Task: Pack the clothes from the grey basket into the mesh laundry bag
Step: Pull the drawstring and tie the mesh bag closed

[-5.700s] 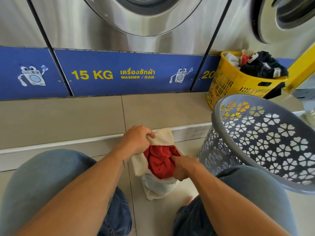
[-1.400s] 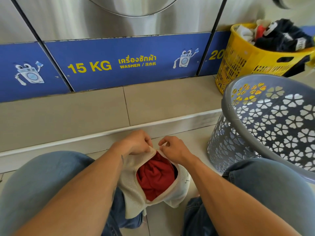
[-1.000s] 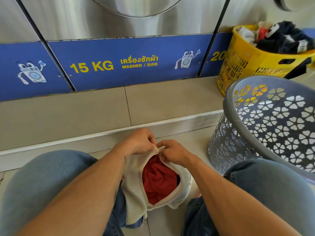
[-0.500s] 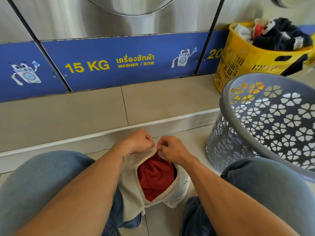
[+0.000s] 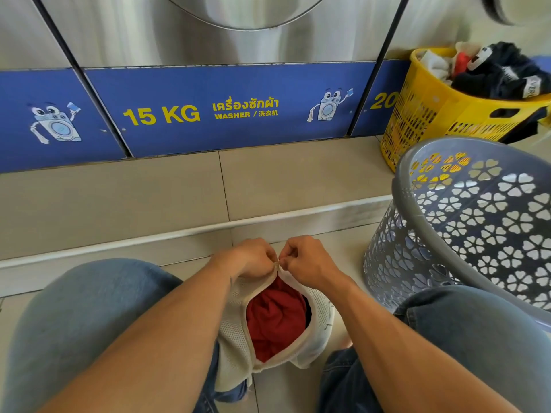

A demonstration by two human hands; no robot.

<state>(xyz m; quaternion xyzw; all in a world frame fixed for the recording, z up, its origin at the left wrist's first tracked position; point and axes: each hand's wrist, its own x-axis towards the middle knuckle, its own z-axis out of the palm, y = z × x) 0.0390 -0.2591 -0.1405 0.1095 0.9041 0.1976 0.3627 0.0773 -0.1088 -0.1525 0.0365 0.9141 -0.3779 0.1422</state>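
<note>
Both hands meet at the far end of the mesh bag's (image 5: 238, 332) opening: left hand (image 5: 253, 259) and right hand (image 5: 307, 260) each pinch its rim. Red clothes (image 5: 275, 321) fill the bag, below the fingers; grey basket (image 5: 465, 222) stands right.

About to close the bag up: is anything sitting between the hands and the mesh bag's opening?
Nothing visible. The left hand and right hand already pinch the top end of the mesh laundry bag; its opening gapes below, showing red clothing inside.
</note>
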